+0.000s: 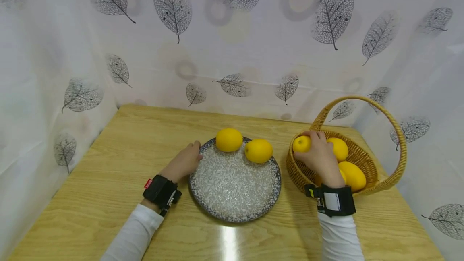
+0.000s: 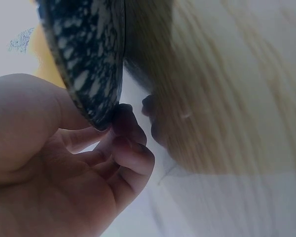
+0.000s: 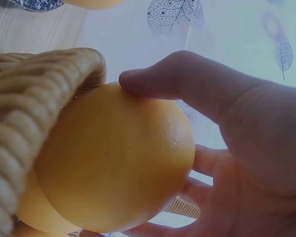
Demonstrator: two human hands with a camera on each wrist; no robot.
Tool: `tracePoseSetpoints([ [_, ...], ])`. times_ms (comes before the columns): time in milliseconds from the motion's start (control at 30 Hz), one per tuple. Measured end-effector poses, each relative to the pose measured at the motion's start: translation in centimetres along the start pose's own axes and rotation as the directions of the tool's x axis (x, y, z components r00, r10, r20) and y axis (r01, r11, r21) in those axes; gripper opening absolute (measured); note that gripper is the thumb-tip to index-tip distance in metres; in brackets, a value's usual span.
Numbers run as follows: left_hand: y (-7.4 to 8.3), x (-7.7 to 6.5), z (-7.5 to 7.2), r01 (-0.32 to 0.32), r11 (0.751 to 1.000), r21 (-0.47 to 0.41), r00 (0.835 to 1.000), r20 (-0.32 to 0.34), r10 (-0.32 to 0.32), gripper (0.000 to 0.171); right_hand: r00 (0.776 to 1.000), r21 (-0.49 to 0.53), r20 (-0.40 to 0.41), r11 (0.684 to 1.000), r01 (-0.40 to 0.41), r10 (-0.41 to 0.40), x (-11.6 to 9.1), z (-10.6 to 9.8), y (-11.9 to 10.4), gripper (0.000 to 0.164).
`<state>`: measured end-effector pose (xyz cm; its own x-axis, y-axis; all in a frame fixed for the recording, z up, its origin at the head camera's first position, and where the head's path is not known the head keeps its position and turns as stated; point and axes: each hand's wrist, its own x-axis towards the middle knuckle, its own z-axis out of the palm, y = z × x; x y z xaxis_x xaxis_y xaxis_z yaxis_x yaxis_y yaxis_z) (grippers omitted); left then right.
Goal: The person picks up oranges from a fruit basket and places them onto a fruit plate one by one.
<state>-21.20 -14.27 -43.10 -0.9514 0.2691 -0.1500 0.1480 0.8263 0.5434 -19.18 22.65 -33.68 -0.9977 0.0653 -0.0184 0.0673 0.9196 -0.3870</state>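
At the right, a wicker basket (image 1: 295,172) contains several lemons (image 1: 353,175), some partly hidden by the right wrist. Left of it, a speckled plate (image 1: 235,188) bears two lemons (image 1: 259,151) along its far side. The left hand (image 1: 184,162) pinches the plate's left rim. The right hand (image 1: 321,155) grips another lemon (image 1: 301,144) between thumb and fingers, inside the basket's left rim, left of the knuckles.

my head view is evenly bright with white glare on the table (image 1: 229,241), while in hazy wrist views my left hand (image 2: 64,168) and right hand (image 3: 256,148) look dim, backlit.
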Motion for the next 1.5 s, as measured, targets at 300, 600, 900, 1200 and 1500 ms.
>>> tracePoseSetpoints([
  [300,0.1,0.0,0.0,0.005,1.000,-0.018,1.000,0.004,-0.005,0.048,0.999,-0.005,-0.054,1.000,0.008,-0.008,-0.2,-0.1,-0.4,0.069],
  [600,-0.2,0.1,0.2,0.009,1.000,-0.021,1.000,0.004,-0.009,0.047,0.996,-0.014,-0.090,1.000,0.022,-0.023,-0.6,-0.2,-1.2,0.067],
  [900,-0.1,0.0,0.1,0.013,0.999,-0.035,1.000,0.013,-0.013,0.047,0.988,-0.017,-0.149,0.999,0.051,-0.053,-1.0,-0.3,-1.8,0.068],
  [1200,0.1,0.0,-0.2,0.011,0.999,-0.033,1.000,0.018,-0.011,0.047,0.982,-0.002,-0.172,0.996,0.084,-0.083,-1.2,-0.3,-2.2,0.067],
  [1500,0.1,0.0,-0.2,0.013,0.999,-0.038,1.000,0.019,-0.012,0.048,0.969,0.004,-0.215,0.992,0.127,-0.123,-1.4,-0.2,-2.9,0.065],
])
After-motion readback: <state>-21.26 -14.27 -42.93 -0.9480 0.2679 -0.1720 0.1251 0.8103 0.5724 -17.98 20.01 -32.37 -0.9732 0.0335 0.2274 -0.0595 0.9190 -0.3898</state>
